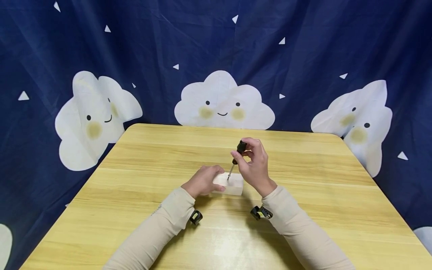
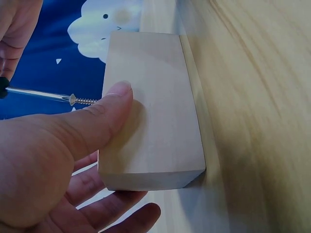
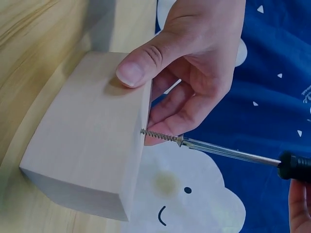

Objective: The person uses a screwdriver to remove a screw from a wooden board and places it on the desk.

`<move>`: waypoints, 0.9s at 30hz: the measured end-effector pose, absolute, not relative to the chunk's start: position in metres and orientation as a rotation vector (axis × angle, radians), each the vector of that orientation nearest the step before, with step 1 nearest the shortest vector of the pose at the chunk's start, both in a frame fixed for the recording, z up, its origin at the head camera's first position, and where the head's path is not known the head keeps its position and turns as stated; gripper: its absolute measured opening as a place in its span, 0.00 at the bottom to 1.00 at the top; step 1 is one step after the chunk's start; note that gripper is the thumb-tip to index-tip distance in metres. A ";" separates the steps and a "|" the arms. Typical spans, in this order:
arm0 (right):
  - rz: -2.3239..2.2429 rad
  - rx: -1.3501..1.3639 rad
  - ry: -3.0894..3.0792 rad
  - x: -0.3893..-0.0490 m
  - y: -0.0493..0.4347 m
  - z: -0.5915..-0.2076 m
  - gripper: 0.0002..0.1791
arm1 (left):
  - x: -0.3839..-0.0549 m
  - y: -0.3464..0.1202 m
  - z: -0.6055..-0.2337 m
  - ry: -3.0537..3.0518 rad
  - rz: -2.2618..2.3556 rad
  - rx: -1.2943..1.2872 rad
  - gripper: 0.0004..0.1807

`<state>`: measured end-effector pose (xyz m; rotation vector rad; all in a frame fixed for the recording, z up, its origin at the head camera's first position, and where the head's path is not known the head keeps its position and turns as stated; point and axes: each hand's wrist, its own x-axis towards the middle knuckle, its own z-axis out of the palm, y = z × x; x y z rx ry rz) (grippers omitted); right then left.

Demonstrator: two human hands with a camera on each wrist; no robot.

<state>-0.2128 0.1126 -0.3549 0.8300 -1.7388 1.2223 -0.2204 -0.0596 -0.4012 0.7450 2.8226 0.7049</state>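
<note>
A pale wooden block point(image 1: 236, 183) lies on the table, its left end gripped by my left hand point(image 1: 204, 180) with the thumb on the near side. My right hand point(image 1: 254, 161) holds a screwdriver point(image 1: 240, 147) by its black handle, the shaft slanting down to the block. At the tip of the shaft is a screw point(image 3: 160, 135), its point against the block's top face and most of its thread showing. In the left wrist view the left thumb presses the block point(image 2: 155, 107) and partly hides the screw's point point(image 2: 85, 101).
The wooden table point(image 1: 135, 157) spreads around the block on every side. Behind it hangs a dark blue curtain point(image 1: 152, 37) with cloud prints. A small black device point(image 1: 195, 216) sits at the left wrist, another point(image 1: 260, 213) at the right.
</note>
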 end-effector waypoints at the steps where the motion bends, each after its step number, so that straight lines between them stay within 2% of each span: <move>1: 1.229 0.827 -1.749 -0.214 0.114 -0.357 0.26 | -0.220 -0.059 -0.401 2.824 0.705 0.750 0.33; 16: 1.148 0.888 -1.735 -0.218 0.113 -0.355 0.28 | -0.219 -0.058 -0.400 2.842 0.697 0.824 0.31; 27: 1.191 0.880 -1.735 -0.218 0.117 -0.355 0.25 | -0.221 -0.059 -0.399 2.853 0.687 0.916 0.29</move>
